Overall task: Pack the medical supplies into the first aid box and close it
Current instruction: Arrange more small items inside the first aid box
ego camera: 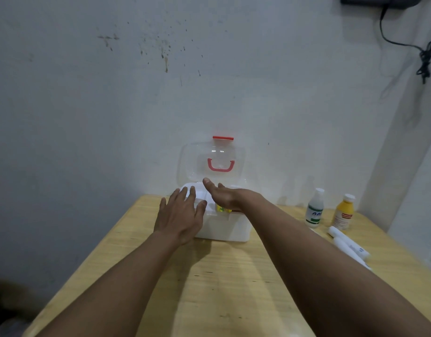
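First aid box (221, 227) at desk's (209, 276) far edge by the wall, clear lid (213, 161) propped upright so the tray stays reachable. Left hand (179, 216) spread flat on box's left rim, likely steadying it. Right hand (223, 194) open, empty, over the tray. White bottle (314, 207), yellow bottle (343, 212), white tubes (347, 244) unpacked at right; desk front is free.

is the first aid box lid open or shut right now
Open: the clear lid stands upright behind the white box, its red handle facing the camera.
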{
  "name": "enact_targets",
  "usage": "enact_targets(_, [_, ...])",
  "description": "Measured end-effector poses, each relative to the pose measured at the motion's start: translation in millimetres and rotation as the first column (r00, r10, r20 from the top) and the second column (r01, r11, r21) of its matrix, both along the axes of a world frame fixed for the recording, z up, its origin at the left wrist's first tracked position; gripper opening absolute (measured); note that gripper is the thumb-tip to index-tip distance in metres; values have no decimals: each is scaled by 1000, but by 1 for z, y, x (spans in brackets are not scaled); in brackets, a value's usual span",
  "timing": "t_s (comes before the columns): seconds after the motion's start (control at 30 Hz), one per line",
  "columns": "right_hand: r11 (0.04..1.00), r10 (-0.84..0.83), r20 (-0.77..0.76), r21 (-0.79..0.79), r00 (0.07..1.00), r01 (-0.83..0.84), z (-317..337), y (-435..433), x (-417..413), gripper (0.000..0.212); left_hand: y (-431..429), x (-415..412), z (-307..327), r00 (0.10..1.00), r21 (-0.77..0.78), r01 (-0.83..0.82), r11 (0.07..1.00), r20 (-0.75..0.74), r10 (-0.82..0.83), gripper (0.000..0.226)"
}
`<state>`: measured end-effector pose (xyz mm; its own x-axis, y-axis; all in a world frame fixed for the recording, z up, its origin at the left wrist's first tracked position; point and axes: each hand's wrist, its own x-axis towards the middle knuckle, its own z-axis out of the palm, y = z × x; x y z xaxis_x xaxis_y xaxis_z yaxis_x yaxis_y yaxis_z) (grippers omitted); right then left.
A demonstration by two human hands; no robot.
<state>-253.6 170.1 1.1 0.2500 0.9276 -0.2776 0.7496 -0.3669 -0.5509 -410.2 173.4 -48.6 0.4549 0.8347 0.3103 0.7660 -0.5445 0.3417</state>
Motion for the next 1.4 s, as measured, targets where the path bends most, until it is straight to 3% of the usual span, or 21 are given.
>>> enact_targets(0.17, [999,14,-70,49,997,-11,1,-3,0,81,-3,0,1,1000,-2,0,1000,-13,0,65])
enact_targets(0.33, [999,26,-97,33,995,-23,0,-1,0,92,-1,0,-1,1000,3,4,1000,-16,-4,63])
enact_targets(0.53, [999,11,-160,50,987,-3,7,-7,4,80,-1,1,-2,1000,7,2,1000,-25,-1,61])
enact_targets(0.73, [999,23,-140,39,990,-17,7,-8,-4,77,1,0,-3,1000,19,3,1000,-31,-3,60])
enact_targets(0.93, [1000,9,-83,19,996,-7,6,-6,-6,90,1,1,-2,999,10,-1,1000,-34,1,60])
enact_targets(1.17, [999,31,-141,47,989,-24,12,-18,-8,78,3,2,-3,999,31,-10,999,-45,11,59])
enact_targets(1.4, [998,54,-72,46,996,-51,19,-31,-11,73,4,4,-2,999,40,0,999,-39,1,56])
